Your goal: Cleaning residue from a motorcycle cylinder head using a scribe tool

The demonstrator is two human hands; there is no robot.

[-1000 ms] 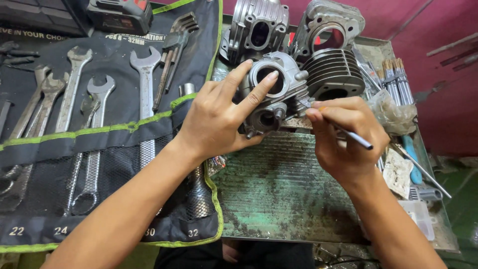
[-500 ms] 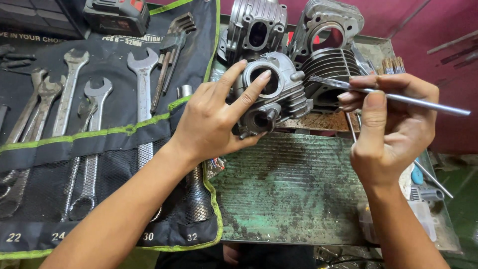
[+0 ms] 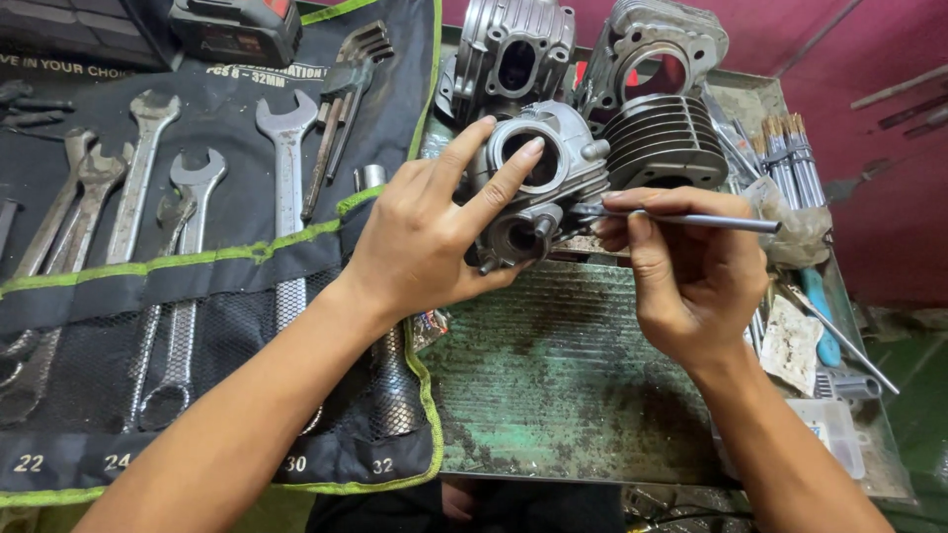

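Our left hand (image 3: 425, 242) reaches in from the lower left, forearm bare, fingers spread and curled, index and middle fingers extended upward. Our right hand (image 3: 691, 271) comes in from the lower right, wrist bent, thumb and fingertips pinched together, palm turned toward us.

Even soft daylight, sharp focus, slight wide-angle edge stretch

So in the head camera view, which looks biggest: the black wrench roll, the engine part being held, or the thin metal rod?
1. Black wrench roll, clearly largest.
2. Engine part in the left hand.
3. Thin metal rod in the right hand, smallest.
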